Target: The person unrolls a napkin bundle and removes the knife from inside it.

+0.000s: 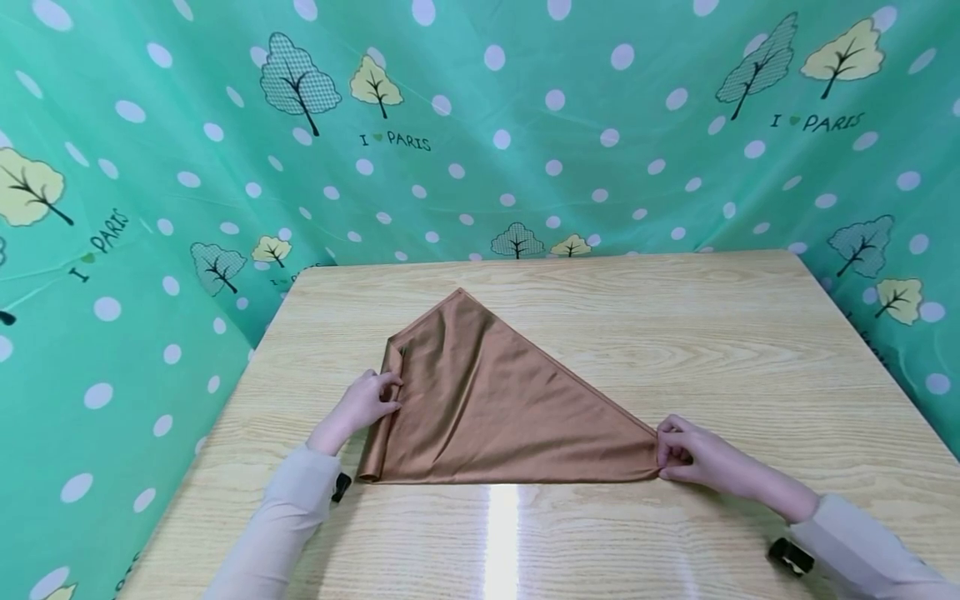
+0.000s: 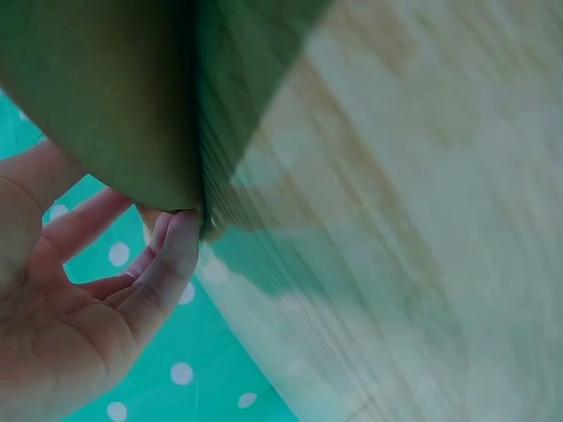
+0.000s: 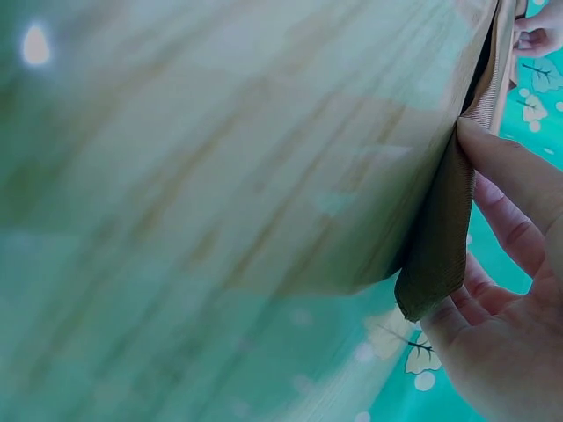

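A brown satin cloth (image 1: 517, 400) lies on the table with a peaked far corner and a straight near edge. Its left side is turned over into a loose roll (image 1: 372, 454). Across that roll lies my left hand (image 1: 366, 400), thumb and fingers gripping it; in the left wrist view the left hand (image 2: 106, 290) has its fingertips at the lower edge of the brown fabric (image 2: 114, 97). At the cloth's far right corner, my right hand (image 1: 697, 457) pinches the fabric. Seen from the right wrist, the right hand (image 3: 519, 290) holds the folded corner (image 3: 444, 229) between thumb and fingers.
The light wood-grain table (image 1: 637, 325) is glossy, with a bright reflection (image 1: 502, 533) at the near side. A green dotted curtain (image 1: 525, 100) printed with trees hangs behind and on both sides. A black wrist device (image 1: 790, 557) sits by the right sleeve.
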The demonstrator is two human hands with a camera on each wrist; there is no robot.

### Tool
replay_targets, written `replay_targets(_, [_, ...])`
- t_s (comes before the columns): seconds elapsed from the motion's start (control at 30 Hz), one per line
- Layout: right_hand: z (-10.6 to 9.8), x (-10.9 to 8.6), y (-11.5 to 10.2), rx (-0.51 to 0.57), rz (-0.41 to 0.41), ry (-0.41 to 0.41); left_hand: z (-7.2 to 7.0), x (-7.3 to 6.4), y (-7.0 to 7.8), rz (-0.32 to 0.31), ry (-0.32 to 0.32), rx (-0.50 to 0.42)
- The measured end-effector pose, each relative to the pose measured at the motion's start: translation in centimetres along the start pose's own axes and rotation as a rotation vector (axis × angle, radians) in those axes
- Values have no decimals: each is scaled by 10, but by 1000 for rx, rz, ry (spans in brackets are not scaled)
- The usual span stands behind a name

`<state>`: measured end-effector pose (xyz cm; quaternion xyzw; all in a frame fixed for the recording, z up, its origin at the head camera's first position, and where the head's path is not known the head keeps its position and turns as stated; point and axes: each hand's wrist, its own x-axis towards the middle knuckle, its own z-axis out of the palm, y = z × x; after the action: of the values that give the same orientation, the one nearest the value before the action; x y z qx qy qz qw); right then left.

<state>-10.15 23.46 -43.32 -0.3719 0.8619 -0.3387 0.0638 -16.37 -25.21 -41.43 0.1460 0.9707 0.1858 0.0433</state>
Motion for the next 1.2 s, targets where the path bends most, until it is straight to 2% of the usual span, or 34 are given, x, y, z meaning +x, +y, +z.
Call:
replay_targets(0.13, [0,0,0,0,2,-3,-1,-1,-2,6,38,-30])
replay_targets(0.27, [0,0,1,-4,5,0,-2,-1,-4,-18,57,-67])
replay_targets(0.4, [1,0,2,-7,-4,2,-3,-3,-9,-71,65,-130])
replay_targets(0.67, [2,0,3,-5,-2,-1,-7,-10,-29,-197,67,-330])
replay_targets(0.93, [2,0,2,-12,0,1,-8,-14,-42,-311,34,-516])
replay_targets(1.1, [2,0,1,-21,-9,7,-9,-15,-44,-337,22,-595])
replay_targets(1.2, [2,0,2,-20,-6,4,-9,-15,-45,-345,20,-602])
